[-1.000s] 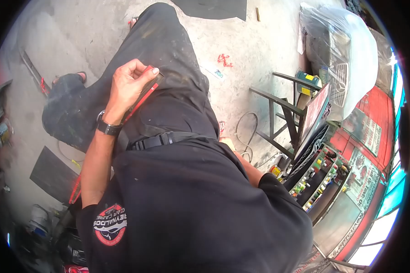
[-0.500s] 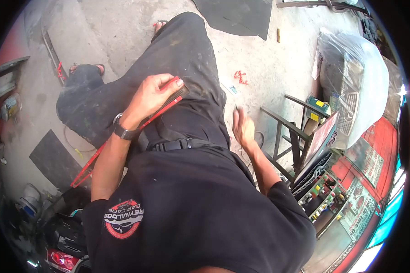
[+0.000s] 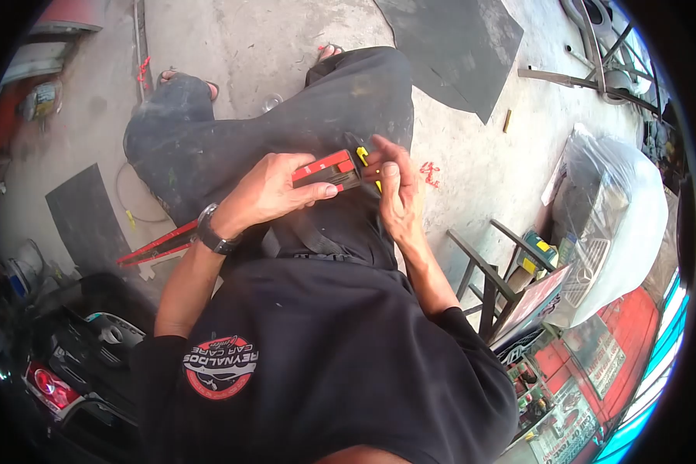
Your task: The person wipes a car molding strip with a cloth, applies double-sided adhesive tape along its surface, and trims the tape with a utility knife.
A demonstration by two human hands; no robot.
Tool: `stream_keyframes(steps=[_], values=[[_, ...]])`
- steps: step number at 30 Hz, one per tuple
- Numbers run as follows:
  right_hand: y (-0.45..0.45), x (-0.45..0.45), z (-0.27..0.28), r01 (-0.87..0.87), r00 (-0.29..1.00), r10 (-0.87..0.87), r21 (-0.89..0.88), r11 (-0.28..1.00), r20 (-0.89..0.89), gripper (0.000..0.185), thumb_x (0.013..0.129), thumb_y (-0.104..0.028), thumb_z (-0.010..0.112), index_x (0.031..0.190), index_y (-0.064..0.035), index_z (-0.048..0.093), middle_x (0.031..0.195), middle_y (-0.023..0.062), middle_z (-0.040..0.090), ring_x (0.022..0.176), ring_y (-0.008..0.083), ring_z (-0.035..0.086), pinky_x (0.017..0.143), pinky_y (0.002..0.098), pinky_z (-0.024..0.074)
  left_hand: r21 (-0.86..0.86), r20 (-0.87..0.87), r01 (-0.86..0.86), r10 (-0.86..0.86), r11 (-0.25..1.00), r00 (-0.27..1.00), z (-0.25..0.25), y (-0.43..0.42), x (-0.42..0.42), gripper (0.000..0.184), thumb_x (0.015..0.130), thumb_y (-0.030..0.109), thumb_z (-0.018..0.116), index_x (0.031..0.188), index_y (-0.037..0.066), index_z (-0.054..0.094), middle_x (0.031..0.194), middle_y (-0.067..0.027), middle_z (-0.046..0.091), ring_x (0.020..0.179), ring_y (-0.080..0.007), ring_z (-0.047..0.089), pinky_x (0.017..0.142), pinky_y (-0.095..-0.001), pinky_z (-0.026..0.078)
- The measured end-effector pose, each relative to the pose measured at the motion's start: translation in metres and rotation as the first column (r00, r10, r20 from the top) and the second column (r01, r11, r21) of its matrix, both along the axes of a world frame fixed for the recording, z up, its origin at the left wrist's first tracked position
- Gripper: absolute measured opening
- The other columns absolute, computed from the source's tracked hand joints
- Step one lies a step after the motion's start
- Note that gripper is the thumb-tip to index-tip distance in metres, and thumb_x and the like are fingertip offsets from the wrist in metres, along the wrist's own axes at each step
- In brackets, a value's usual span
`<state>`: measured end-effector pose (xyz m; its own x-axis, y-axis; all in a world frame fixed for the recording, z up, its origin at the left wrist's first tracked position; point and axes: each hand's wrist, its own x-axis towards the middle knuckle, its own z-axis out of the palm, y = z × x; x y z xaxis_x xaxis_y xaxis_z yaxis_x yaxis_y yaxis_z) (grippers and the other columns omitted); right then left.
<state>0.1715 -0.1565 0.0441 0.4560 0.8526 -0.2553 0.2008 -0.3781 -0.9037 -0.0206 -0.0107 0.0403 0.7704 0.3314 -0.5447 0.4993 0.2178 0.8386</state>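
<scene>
My left hand (image 3: 274, 193), with a watch on its wrist, pinches the end of a dark strip (image 3: 334, 173) with red edges, thumb below and fingers above. More of this red-edged strip (image 3: 158, 246) shows at the left, beyond my left forearm. Close to the strip's end, my right hand (image 3: 398, 189) is closed around a small yellow-and-black tool (image 3: 362, 155). The tool's type is hard to make out, and part of it is hidden by the fingers. Both hands are above my dark trousers (image 3: 232, 139).
Dark sheets (image 3: 456, 54) lie on the concrete floor at the top and left. Red scraps (image 3: 430, 174) are right of my right hand. Further right stand a black metal stand (image 3: 483, 271) and a plastic-wrapped car part (image 3: 615, 224). A car's tail light (image 3: 52, 385) shows at lower left.
My right hand has come up from my side to the strip's end, now with the yellow-and-black tool. My left hand still holds the strip. The view has shifted.
</scene>
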Motion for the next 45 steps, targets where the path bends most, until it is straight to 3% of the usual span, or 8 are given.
stream_keyframes(steps=[2, 8, 18, 25, 29, 33, 36, 45], values=[[0.009, -0.016, 0.016, 0.098, 0.902, -0.084, 0.011, 0.995, -0.422, 0.037, 0.101, -0.014, 0.068, 0.132, 0.0049, 0.062, 0.121, 0.0128, 0.067, 0.108, 0.0174, 0.065, 0.088, 0.0313, 0.0535, 0.036, 0.023, -0.008, 0.007, 0.999, 1.0, 0.007, 0.001, 0.008, 0.044, 0.091, 0.04, 0.081, 0.089, -0.001, 0.068, 0.063, -0.0048, 0.065, 0.062, -0.0089, 0.062, 0.058, -0.0293, 0.047], [0.033, -0.023, 0.015, 0.206, 0.902, -0.211, -0.054, 0.977, -0.376, 0.019, 0.1, -0.023, 0.074, 0.1, -0.0037, 0.071, 0.085, -0.0012, 0.068, 0.078, 0.0053, 0.058, 0.071, 0.0244, 0.0505, 0.026, 0.112, -0.093, 0.09, 0.995, 0.99, 0.017, -0.004, 0.027, 0.039, 0.091, 0.033, 0.082, 0.091, -0.003, 0.066, 0.068, -0.0085, 0.069, 0.062, -0.0096, 0.062, 0.059, -0.0311, 0.049], [0.046, -0.019, 0.013, 0.278, 0.941, -0.263, 0.045, 0.959, -0.213, 0.027, 0.105, -0.024, 0.064, 0.093, 0.0, 0.068, 0.078, -0.0017, 0.062, 0.075, 0.0065, 0.052, 0.069, 0.024, 0.0443, 0.11, 0.153, -0.066, 0.049, 0.992, 0.987, 0.014, 0.001, 0.031, 0.039, 0.098, 0.035, 0.076, 0.096, -0.003, 0.065, 0.072, -0.0061, 0.068, 0.065, -0.0082, 0.065, 0.06, -0.0286, 0.051], [0.067, -0.002, 0.019, 0.322, 0.94, -0.31, 0.069, 0.944, -0.145, 0.026, 0.103, -0.022, 0.066, 0.091, 0.0006, 0.068, 0.077, -0.0023, 0.062, 0.075, 0.0059, 0.051, 0.068, 0.0237, 0.0428, 0.172, 0.152, 0.0, -0.027, 0.985, 0.988, 0.012, 0.026, 0.032, 0.048, 0.112, 0.042, 0.049, 0.097, -0.002, 0.062, 0.07, 0.0011, 0.045, 0.071, -0.0081, 0.04, 0.063, -0.0278, 0.041], [0.076, 0.005, 0.013, 0.396, 0.839, -0.302, 0.13, 0.909, -0.452, 0.022, 0.103, -0.02, 0.066, 0.094, -0.0007, 0.071, 0.083, 0.0019, 0.067, 0.075, 0.0076, 0.057, 0.07, 0.0237, 0.0463, -0.015, 0.275, -0.075, 0.076, 0.997, 0.959, -0.001, 0.025, 0.032, 0.051, 0.112, 0.043, 0.047, 0.097, -0.001, 0.068, 0.074, -0.0009, 0.066, 0.067, -0.0077, 0.061, 0.065, -0.0269, 0.051], [0.087, -0.009, 0.02, 0.483, 0.637, -0.198, 0.186, 0.855, -0.745, 0.029, 0.106, -0.027, 0.063, 0.107, 0.0015, 0.066, 0.093, 0.0128, 0.071, 0.091, 0.0247, 0.071, 0.082, 0.0375, 0.06, 0.086, 0.25, -0.083, 0.059, 0.993, 0.967, -0.007, 0.031, 0.041, 0.051, 0.111, 0.045, 0.048, 0.1, 0.0, 0.069, 0.079, -0.0046, 0.072, 0.068, -0.0104, 0.067, 0.065, -0.027, 0.055], [0.095, -0.002, 0.015, 0.509, 0.651, -0.24, 0.179, 0.842, -0.72, 0.039, 0.108, -0.035, 0.058, 0.107, 0.0031, 0.065, 0.088, 0.0154, 0.07, 0.085, 0.0309, 0.073, 0.079, 0.0436, 0.0625, -0.153, 0.289, -0.04, 0.084, 0.987, 0.954, 0.007, 0.036, 0.042, 0.053, 0.111, 0.047, 0.048, 0.102, 0.001, 0.07, 0.081, -0.006, 0.073, 0.069, -0.0117, 0.07, 0.066, -0.0271, 0.057], [0.113, 0.121, 0.004, 0.565, 0.655, -0.263, 0.228, 0.793, -0.709, 0.041, 0.109, -0.033, 0.051, 0.106, 0.0068, 0.061, 0.088, 0.0172, 0.069, 0.083, 0.0356, 0.07, 0.082, 0.0516, 0.0595, -0.259, 0.23, 0.039, 0.022, 0.965, 0.973, -0.018, 0.029, -0.009, 0.052, 0.111, 0.045, 0.048, 0.105, -0.002, 0.07, 0.088, -0.01, 0.076, 0.072, -0.0139, 0.072, 0.068, -0.0275, 0.058]])
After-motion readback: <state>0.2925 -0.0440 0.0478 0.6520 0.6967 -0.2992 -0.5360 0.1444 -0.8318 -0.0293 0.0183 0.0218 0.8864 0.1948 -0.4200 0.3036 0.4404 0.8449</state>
